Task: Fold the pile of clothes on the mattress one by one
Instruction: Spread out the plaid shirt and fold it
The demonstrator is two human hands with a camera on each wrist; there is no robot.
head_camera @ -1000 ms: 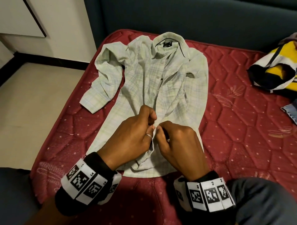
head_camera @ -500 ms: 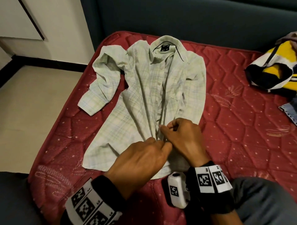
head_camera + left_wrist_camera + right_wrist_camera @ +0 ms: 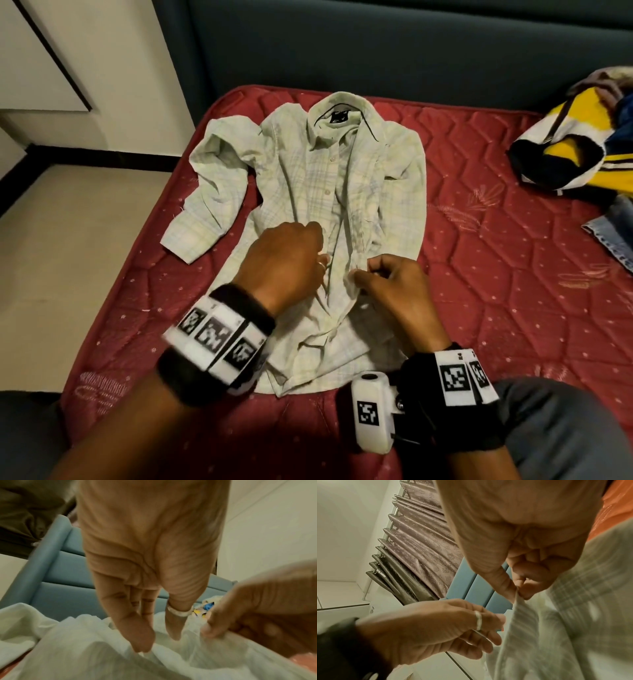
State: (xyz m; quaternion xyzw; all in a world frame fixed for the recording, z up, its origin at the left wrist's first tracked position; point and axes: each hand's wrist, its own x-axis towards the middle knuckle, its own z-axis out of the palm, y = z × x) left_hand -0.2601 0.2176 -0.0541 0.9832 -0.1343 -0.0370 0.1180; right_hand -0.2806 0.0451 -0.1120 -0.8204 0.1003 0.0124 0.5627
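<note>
The head camera looks down from the mattress's (image 3: 496, 308) near edge. 2 close wrist cameras face along the fingers; all 3 share the shirt's (image 3: 308, 178) front opening.

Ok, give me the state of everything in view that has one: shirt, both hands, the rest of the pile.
Plaid shirt: face up on the mattress, unfolded, front edges apart low down.
Right hand: pinches the shirt's front edge.
Left hand: fingertips on the fabric, grip unclear.
Yellow and black garment: crumpled, unfolded.
Denim piece: mostly out of frame.
</note>
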